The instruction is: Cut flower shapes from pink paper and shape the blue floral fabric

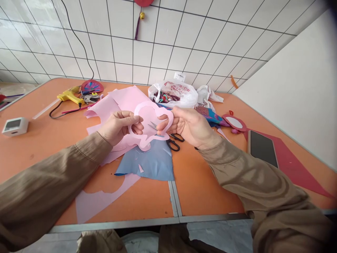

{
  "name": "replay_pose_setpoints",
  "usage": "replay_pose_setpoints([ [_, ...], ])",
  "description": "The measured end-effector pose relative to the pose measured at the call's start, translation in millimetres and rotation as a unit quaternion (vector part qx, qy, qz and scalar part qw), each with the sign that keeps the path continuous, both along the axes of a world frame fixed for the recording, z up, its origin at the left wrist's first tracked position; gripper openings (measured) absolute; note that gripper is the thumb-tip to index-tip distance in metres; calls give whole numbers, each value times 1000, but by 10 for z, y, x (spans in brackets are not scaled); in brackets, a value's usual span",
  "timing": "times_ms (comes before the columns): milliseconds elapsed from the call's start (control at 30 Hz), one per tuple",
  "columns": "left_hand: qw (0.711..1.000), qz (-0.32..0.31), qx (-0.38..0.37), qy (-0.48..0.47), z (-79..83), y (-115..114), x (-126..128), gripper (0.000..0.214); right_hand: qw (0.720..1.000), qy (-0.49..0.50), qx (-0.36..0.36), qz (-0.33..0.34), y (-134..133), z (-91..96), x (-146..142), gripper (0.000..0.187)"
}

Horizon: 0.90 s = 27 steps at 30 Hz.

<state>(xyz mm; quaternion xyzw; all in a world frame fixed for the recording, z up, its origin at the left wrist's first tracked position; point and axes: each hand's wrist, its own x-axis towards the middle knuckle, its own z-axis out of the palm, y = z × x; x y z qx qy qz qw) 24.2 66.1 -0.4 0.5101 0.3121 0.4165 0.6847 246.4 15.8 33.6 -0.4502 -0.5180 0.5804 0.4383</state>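
My left hand (pixel 119 125) pinches the left side of a pink foam cut-out (pixel 150 116) with a looped, flower-like outline, held above the orange table (pixel 207 182). My right hand (pixel 188 126) grips black-handled scissors (pixel 172 140); the blades point left into the cut-out, and the handles hang below my palm. Under both hands lie pink foam sheets (pixel 123 100) and a blue sheet (pixel 152 163) dotted with small trimmings.
A pink offcut (pixel 102 198) lies near the front edge. A yellow glue gun (pixel 70 95) and a white box (pixel 14 125) sit at left. A plastic bag (pixel 173 93), a small mirror (pixel 234 123), a phone (pixel 262 148) and red sheet (pixel 295 167) are at right.
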Motion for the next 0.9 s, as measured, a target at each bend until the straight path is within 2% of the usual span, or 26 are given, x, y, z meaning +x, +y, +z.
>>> replay_pose_setpoints([
  [167,1000,-10,2,5,13,7,-9,35,999,1,34,10,7,-27,19,32],
  [300,998,-4,55,36,56,-1,-5,49,994,-72,21,85,-7,35,-8,25],
  [400,987,-23,116,106,97,-79,35,43,984,-122,23,131,-43,75,-59,26],
  [467,976,-61,131,164,133,-156,73,36,979,-147,34,140,-63,89,-75,27],
  [533,972,-83,117,186,171,-226,107,35,977,-156,43,142,-65,95,-59,27],
  [633,981,-53,88,167,205,-274,129,31,977,-147,27,149,-36,102,11,22],
  [733,991,-33,45,123,190,-252,119,29,979,-150,16,138,-14,133,76,25],
  [900,987,-78,41,134,163,-211,88,29,978,-179,-2,110,-47,178,94,19],
])
